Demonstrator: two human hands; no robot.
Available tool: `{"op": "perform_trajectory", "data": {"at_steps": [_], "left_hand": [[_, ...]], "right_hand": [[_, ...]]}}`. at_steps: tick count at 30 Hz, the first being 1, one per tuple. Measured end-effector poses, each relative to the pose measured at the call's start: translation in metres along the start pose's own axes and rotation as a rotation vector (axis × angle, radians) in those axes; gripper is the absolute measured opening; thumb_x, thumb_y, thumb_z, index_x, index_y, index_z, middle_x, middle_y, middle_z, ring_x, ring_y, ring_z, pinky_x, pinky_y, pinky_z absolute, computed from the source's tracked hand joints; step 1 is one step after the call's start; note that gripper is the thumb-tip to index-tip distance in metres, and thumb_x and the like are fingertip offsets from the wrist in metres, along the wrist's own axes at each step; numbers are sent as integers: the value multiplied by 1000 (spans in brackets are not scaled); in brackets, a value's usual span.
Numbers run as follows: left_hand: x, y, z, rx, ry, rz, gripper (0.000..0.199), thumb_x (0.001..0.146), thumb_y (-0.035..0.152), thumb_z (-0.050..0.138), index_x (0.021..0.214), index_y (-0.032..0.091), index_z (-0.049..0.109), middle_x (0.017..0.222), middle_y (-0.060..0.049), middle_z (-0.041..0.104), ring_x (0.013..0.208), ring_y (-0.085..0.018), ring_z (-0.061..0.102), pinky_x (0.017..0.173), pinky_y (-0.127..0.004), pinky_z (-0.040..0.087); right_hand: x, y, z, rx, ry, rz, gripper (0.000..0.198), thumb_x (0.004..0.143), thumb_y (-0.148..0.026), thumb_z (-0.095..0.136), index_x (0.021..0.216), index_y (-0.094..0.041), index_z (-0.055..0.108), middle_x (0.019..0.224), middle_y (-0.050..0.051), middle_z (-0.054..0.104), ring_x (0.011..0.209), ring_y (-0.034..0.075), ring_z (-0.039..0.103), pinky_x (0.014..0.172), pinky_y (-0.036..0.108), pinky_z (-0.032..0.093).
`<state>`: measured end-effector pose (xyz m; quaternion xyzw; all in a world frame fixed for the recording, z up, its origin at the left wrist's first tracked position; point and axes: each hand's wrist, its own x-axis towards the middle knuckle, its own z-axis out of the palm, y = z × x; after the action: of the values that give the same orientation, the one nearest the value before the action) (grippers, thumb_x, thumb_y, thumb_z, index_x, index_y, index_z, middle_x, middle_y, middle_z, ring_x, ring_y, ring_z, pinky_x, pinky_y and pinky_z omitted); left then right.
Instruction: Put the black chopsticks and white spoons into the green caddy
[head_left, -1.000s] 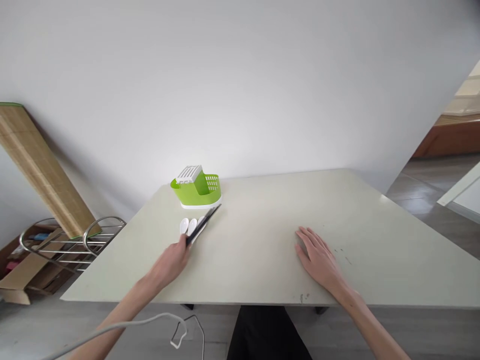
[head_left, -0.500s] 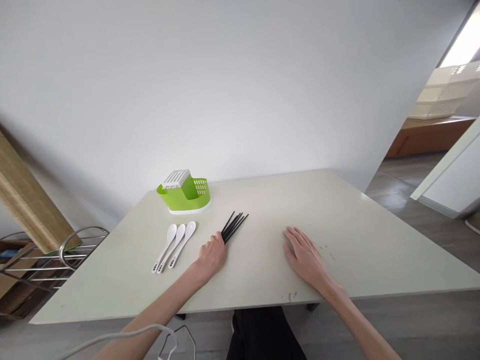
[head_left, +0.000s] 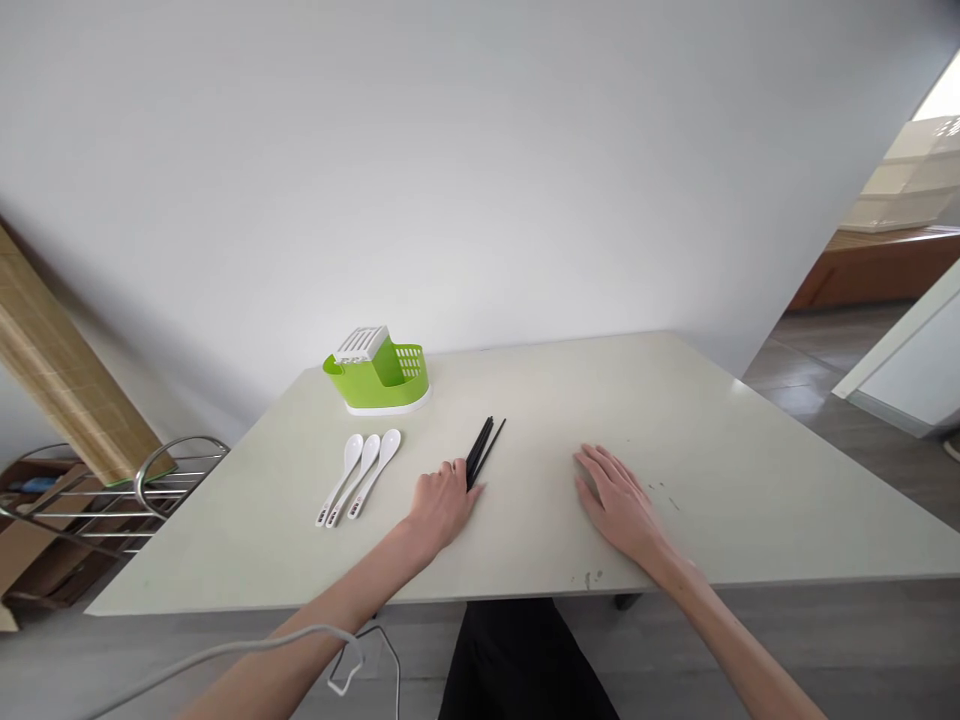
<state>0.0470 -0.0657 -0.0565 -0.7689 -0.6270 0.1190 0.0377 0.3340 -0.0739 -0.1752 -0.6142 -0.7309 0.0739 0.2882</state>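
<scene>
My left hand (head_left: 444, 503) is closed round a bunch of thin black chopsticks (head_left: 480, 446), low over the table in front of me. Their ends point away from me, one of them slightly apart on the right; the near ends are hidden by the hand. My right hand (head_left: 616, 499) lies flat on the table with its fingers stretched out, holding nothing. Left of my left hand, three white spoons (head_left: 371, 474) lie side by side, bowls away from me. Behind them stands a green cutlery holder (head_left: 379, 385) with a white slotted top and white base.
The pale table (head_left: 555, 385) meets a white wall at the back. A metal rack (head_left: 112, 500) and a leaning tan board (head_left: 71, 370) are at the left. A white cable (head_left: 247, 645) hangs by my left forearm.
The fanned chopsticks have drawn together into a tighter bunch, and my left thumb now sticks out on their right. The whole view has shifted slightly. My right hand stays flat on the table.
</scene>
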Motion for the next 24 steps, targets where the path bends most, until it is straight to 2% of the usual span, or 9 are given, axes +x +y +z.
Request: {"op": "perform_trajectory", "data": {"at_steps": [3, 6, 8, 12, 15, 19, 24], "left_hand": [[-7, -24, -8, 0, 88, -41, 49, 108, 54, 36, 122, 16, 63, 112, -24, 70, 102, -36, 71, 83, -43, 52], [-17, -66, -11, 69, 230, -124, 53, 107, 53, 34, 123, 13, 64, 121, -26, 68, 110, -39, 68, 93, -47, 50], [-25, -96, -6, 131, 292, -237, 57, 105, 55, 38, 124, 8, 64, 123, -29, 66, 113, -43, 65, 92, -51, 51], [-39, -138, 9, 194, 243, -469, 68, 104, 62, 33, 113, 5, 69, 107, -28, 70, 101, -43, 69, 84, -52, 53], [-40, -146, 18, 171, 190, -507, 73, 103, 65, 29, 108, 5, 71, 105, -28, 72, 100, -42, 71, 86, -52, 53], [-28, -136, 25, 118, 155, -511, 80, 99, 71, 37, 113, 0, 68, 107, -31, 71, 103, -43, 71, 88, -51, 53], [-14, -122, 25, 45, 86, -494, 65, 105, 57, 32, 121, 2, 62, 111, -28, 71, 101, -39, 73, 79, -45, 56]], "right_hand": [[-1, 0, 0, -8, -3, 5, 61, 109, -51, 27, 152, -20, 58, 165, 9, 49, 156, 30, 39, 126, 53, 38], [-2, 0, -1, 6, -2, 1, 60, 110, -51, 28, 152, -21, 57, 165, 8, 49, 156, 30, 39, 126, 54, 38], [-2, 0, -2, 20, -3, -2, 59, 109, -52, 29, 153, -22, 56, 166, 8, 49, 156, 31, 39, 125, 54, 39], [-2, 1, -1, 31, 2, -2, 58, 109, -53, 30, 152, -24, 58, 165, 8, 50, 155, 31, 41, 123, 54, 41], [-2, 1, 1, 28, 17, -7, 58, 109, -52, 30, 151, -23, 58, 164, 8, 51, 154, 31, 42, 123, 55, 42], [-2, 2, 2, 28, 35, -14, 56, 109, -51, 31, 150, -24, 59, 163, 8, 52, 154, 32, 43, 122, 55, 43], [-2, 2, 1, 22, 36, -21, 55, 109, -50, 32, 149, -23, 59, 162, 9, 53, 154, 31, 43, 123, 54, 42]]}}
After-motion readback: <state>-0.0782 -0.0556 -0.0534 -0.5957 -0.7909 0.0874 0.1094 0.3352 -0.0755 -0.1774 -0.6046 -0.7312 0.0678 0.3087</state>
